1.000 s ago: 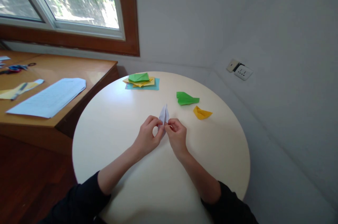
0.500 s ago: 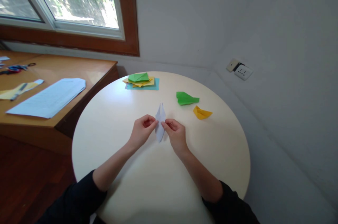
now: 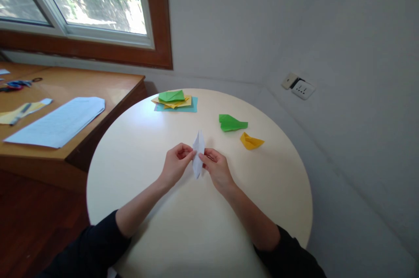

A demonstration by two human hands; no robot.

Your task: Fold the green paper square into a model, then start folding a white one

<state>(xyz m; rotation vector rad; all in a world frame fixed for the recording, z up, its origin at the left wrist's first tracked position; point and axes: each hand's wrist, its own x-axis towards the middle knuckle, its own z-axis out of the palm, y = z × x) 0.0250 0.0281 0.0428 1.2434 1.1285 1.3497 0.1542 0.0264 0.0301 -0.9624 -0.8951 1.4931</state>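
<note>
A narrow piece of folded white paper [image 3: 198, 162], pointed at both ends, is held upright lengthwise over the middle of the round table. My left hand [image 3: 177, 160] pinches its left edge between thumb and fingers. From the other side, my right hand [image 3: 217, 166] grips the right edge, its thumb on the front face and its fingers partly behind. Beyond my right hand lie a green folded paper shape [image 3: 231, 123] and a small yellow paper boat [image 3: 251, 141].
Green, yellow and blue papers [image 3: 175, 102] are piled near the far edge of the round white table [image 3: 183, 234]. On the wooden desk [image 3: 108, 81] to the left are white sheets [image 3: 59, 123], a pen [image 3: 20, 114] and scissors [image 3: 19, 84]. A wall socket [image 3: 303, 89] is at right.
The two upper points of the white paper, apart before, now show as one tip. My right fingers have shifted slightly along its edge; my left hand stays nearly still.
</note>
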